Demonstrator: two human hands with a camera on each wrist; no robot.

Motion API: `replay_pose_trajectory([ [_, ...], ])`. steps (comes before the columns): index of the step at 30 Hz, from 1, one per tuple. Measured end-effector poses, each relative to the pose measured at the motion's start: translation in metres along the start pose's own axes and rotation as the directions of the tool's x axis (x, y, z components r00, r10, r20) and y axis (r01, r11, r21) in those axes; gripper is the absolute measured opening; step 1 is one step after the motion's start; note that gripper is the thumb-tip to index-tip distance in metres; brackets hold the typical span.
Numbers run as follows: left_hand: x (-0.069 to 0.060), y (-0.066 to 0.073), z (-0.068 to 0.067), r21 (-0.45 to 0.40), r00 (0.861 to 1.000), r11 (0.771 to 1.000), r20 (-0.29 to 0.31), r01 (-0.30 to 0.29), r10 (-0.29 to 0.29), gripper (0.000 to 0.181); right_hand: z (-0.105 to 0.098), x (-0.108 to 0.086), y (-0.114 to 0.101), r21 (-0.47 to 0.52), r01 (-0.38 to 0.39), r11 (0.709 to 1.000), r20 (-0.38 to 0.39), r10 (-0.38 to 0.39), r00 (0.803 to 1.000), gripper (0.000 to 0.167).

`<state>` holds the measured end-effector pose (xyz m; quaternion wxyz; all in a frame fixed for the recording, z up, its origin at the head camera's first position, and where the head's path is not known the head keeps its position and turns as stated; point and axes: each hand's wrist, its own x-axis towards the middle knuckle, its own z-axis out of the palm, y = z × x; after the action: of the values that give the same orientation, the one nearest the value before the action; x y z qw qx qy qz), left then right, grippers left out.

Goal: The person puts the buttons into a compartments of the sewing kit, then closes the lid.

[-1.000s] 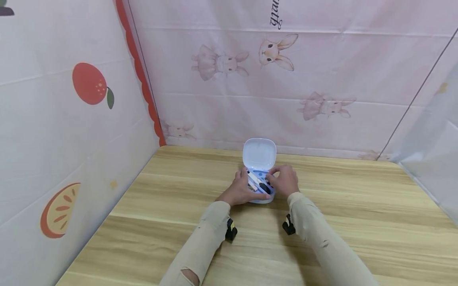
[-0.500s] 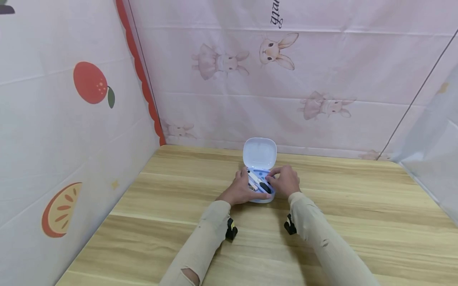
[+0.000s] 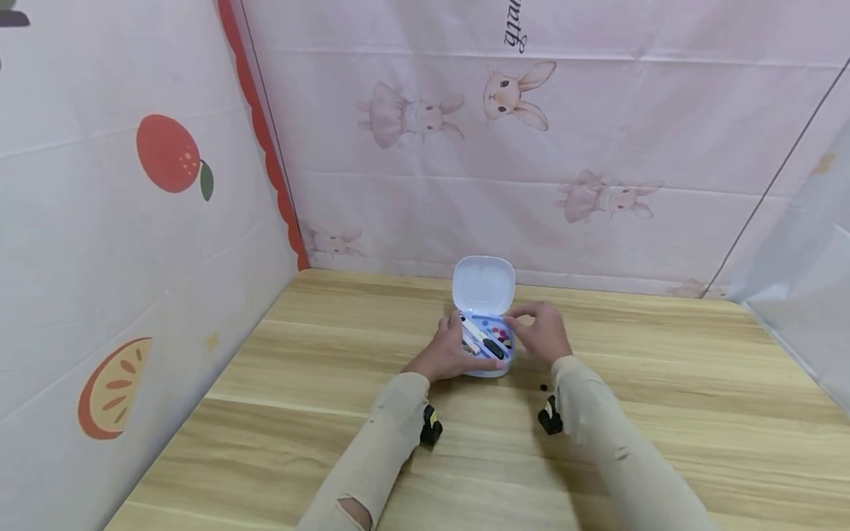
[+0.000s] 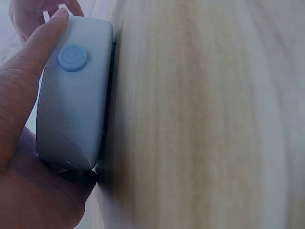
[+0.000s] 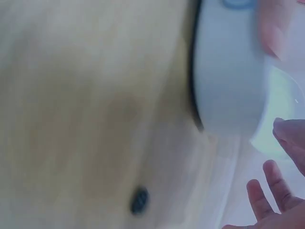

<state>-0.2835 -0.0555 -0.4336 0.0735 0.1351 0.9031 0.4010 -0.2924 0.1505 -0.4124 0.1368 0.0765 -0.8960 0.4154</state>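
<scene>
A small light-blue case with its white lid raised stands on the table. Inside lie a white-and-black slim item and several small pink, yellow and dark bits in the right compartment. My left hand grips the case, fingers along its left side and thumb across the front; the left wrist view shows a round blue button on that front wall. My right hand is at the right rim, thumb and forefinger tips close together. Whether they pinch anything small cannot be seen.
On the wood-grain table lies a small black object near my right wrist, blurred in the right wrist view. Behind the table hangs a rabbit-print sheet, and a fruit-print sheet is at the left.
My right hand has drawn back from inside the case to its right rim, uncovering the coloured bits. The small black object now shows beside my right wrist. My left hand stays on the case.
</scene>
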Motion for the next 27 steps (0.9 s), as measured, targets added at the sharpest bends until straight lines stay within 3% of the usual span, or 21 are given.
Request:
replay_pose_trajectory([
  [5, 0.000, 0.001, 0.000, 0.011, 1.000, 1.000, 0.002, 0.027, -0.027, 0.138, -0.024, -0.001, 0.004, -0.017, 0.005, 1.000, 0.044, -0.004, 0.999, 0.022],
  [10, 0.000, 0.001, 0.000, 0.015, 0.999, 0.999, 0.001, 0.035, -0.035, 0.137, -0.046, -0.006, 0.014, -0.087, 0.056, 0.995, 0.140, -0.043, 0.989, 0.019],
  [15, 0.001, 0.000, 0.000, 0.006, 0.999, 0.999, 0.001, 0.036, -0.036, 0.137, -0.059, -0.013, 0.028, -0.144, 0.121, 0.982, 0.266, -0.079, 0.961, 0.011],
  [21, 0.000, 0.000, 0.000, 0.012, 0.999, 0.999, 0.006, 0.032, -0.032, 0.135, -0.066, -0.022, 0.036, -0.223, 0.120, 0.967, 0.412, -0.018, 0.911, 0.004],
  [27, -0.001, 0.001, 0.000, -0.004, 1.000, 1.000, 0.005, 0.016, -0.016, 0.133, -0.068, -0.027, 0.039, -0.335, 0.172, 0.927, 0.428, -0.014, 0.904, 0.018],
])
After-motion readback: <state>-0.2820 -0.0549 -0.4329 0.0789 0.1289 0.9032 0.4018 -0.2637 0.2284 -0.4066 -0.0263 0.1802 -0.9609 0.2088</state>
